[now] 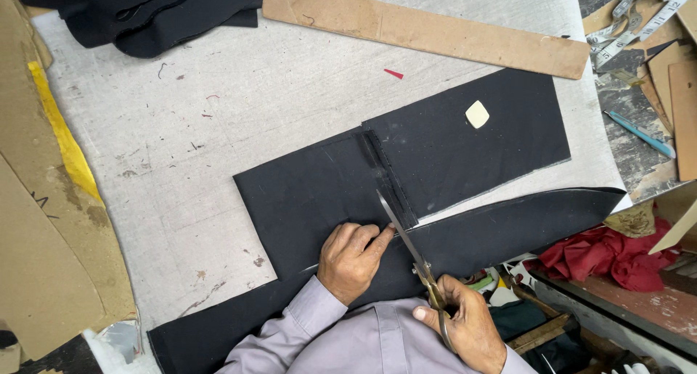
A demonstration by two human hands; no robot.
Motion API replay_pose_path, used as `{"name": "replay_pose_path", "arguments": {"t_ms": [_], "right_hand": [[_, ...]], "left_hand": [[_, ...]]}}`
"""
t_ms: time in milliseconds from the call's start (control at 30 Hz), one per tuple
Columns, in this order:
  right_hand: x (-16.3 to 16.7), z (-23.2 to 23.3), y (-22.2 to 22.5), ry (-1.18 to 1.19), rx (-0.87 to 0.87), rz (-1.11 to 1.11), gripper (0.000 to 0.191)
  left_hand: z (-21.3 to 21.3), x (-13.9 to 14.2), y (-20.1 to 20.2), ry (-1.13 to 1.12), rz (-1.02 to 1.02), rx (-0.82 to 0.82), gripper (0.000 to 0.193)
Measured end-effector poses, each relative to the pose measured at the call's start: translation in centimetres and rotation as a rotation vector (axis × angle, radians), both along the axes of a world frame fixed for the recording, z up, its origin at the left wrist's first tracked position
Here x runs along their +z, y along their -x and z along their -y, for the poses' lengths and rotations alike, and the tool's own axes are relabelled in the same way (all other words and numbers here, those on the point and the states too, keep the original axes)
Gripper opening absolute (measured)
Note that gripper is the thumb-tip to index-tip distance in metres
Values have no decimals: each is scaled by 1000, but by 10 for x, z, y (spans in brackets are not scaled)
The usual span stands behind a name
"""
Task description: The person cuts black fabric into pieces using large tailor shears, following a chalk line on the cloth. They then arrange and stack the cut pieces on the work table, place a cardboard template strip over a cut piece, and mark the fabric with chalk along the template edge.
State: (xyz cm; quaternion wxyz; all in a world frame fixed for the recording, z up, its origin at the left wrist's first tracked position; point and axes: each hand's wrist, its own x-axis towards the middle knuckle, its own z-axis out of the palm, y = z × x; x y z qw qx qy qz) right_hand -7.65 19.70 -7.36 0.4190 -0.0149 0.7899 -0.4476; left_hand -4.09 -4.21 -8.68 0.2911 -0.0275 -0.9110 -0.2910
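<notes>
**Desk:** What does the frame show at the cutting table?

**Photographer:** A person's right hand (pixel 465 319) has its fingers closed through the handles of a pair of scissors (pixel 410 247), blades parted a little, the tips entering a black cloth panel (pixel 435 156) along a narrow strip just beyond the left hand's fingertips. The left hand (pixel 352 258) lies flat on the cloth, fingers together, forefinger stretched out beside the blade.

**Desk:** And doing it well?

**Photographer:** In my judgement, the pressing fingers should stay close to the cut line but clear of the edge, keeping the cloth taut while the lower blade rides the table (pixel 218 127). Long, steady closes along the strip would keep the edge clean.

**Desk:** What else is around?

**Photographer:** A pale piece of tailor's chalk (pixel 477 114) rests on the panel well beyond the fingertips; farther still, a long wooden straightedge (pixel 428 29). Red fabric (pixel 610 254) is bunched off to the right of the scissor hand.
</notes>
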Motion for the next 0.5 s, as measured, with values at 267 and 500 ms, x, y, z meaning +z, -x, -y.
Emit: {"name": "replay_pose_path", "arguments": {"t_ms": [267,500], "right_hand": [[-2,0,-2,-74,-5,54,43],[-8,1,-5,-139,-20,46,46]], "left_hand": [[1,-1,-3,2,22,-11,26],[1,-2,-3,11,48,2,28]]}}
